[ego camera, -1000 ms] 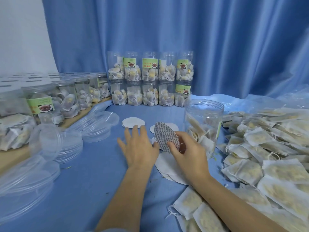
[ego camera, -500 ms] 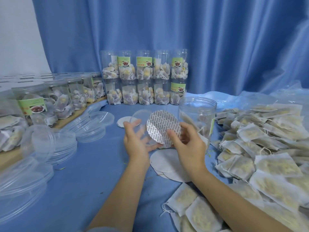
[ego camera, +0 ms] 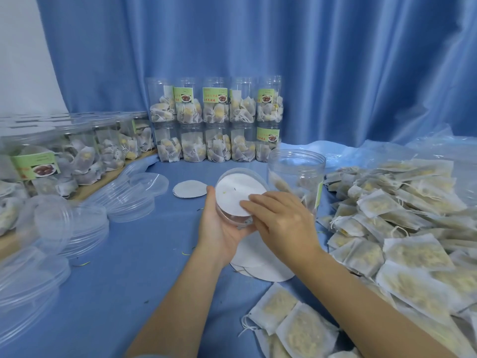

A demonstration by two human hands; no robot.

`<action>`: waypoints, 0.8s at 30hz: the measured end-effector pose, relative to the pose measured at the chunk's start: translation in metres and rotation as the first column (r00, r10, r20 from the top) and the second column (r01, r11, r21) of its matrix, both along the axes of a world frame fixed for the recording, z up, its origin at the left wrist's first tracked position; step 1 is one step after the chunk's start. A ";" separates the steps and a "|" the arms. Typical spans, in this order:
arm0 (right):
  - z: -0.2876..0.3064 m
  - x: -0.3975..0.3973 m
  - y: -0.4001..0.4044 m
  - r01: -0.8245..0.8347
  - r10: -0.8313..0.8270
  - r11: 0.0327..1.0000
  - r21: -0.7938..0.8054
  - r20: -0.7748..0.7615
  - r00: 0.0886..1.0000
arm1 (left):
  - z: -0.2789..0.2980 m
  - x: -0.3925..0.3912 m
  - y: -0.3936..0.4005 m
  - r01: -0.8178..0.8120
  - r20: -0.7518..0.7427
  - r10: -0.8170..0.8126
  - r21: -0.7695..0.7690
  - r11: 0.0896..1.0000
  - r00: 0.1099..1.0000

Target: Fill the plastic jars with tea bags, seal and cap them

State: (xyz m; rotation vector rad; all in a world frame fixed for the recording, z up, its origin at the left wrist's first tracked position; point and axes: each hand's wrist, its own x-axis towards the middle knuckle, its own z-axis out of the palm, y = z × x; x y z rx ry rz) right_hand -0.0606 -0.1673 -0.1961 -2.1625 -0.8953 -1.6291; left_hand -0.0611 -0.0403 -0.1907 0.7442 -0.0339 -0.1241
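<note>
My left hand grips a clear plastic lid, tilted towards me, above the blue table. A round white seal disc lies inside the lid. My right hand presses its straight fingers on the disc's lower right part. Just behind my hands stands an open plastic jar with some tea bags in its bottom. A big heap of tea bags covers the table to the right. More seal discs lie stacked under my wrists.
Filled, capped jars stand two high at the back. More filled jars line a wooden board on the left. Loose clear lids are piled at the left. One single seal disc lies behind my left hand.
My right hand lifted a seal disc off the stack, foil side showing, while my left hand took up a lid. The disc now lies white side up in the lid.
</note>
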 end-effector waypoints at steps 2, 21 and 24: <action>0.002 0.001 0.001 0.005 -0.005 1.000 -0.005 -0.053 0.999 | 0.000 0.000 -0.001 0.006 0.031 -0.007 0.035 0.999 1.000; 0.051 -0.015 0.006 -0.027 0.863 0.409 0.912 -0.377 0.337 | 0.030 0.000 -0.002 -0.232 0.264 0.206 0.072 0.970 0.942; 0.060 -0.018 0.000 -0.093 0.630 0.681 0.726 -0.516 0.581 | 0.051 -0.003 -0.011 -0.301 0.286 0.245 0.170 0.938 0.926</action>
